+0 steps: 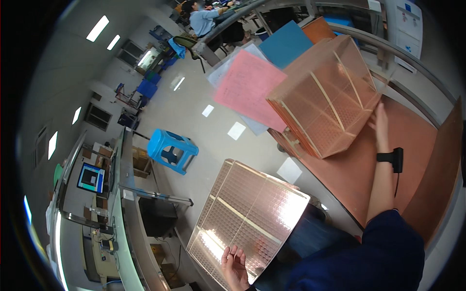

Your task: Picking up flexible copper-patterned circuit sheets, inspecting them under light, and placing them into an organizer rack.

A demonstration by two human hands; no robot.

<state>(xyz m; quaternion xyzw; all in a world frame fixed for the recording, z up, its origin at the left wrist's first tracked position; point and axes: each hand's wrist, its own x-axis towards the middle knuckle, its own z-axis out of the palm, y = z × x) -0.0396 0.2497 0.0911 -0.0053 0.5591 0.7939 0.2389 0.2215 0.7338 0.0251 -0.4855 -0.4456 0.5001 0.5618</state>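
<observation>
A copper-coloured panel (242, 208) with a fine grid and pale strips stands tilted against my lap, shining in two bright patches. In front of its lower part is my left hand (234, 266), fingers apart and loosely curled, with nothing seen between them. To the right, a stack of similar copper-coloured panels (326, 99) lies on a reddish-brown surface. My right hand (381, 121) is at the right edge of the stack, its fingers closed on the edge of an upper panel. That panel is slightly blurred, and some fingertips are hidden.
Pink paper (250, 87) and a blue sheet (286, 43) lie beyond the stack, by a metal rail. A blue plastic stool (172, 148) stands on the floor. A workbench with a monitor (91, 178) runs along the left. Another person (204, 22) sits far off.
</observation>
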